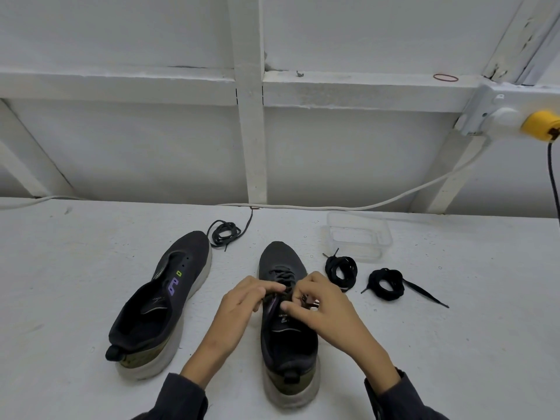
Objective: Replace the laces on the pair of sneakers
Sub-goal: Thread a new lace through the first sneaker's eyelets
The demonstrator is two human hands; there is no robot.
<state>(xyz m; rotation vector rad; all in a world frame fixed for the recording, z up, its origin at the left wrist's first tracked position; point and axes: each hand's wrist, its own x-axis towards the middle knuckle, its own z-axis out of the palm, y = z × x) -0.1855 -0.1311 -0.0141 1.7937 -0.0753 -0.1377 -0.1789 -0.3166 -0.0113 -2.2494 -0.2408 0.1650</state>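
Dark sleeves [181,398] at the bottom edge, just behind them the dark knit sneaker with olive heel and white sole [288,344], upright mid-table, toe pointing away. Left hand [242,301] and right hand [321,304] both pinch its thin black lace [283,275] near the upper eyelets. Lace is probably limp and light: grip close to an eyelet or at the tips. Shoe probably slides easily, so pin it. Matching unlaced sneaker [169,298] sits left, two coiled black laces [341,269] right.

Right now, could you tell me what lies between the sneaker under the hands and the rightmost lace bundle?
A second coiled black lace lies on the table between that sneaker and the rightmost bundle, seen in the head view.
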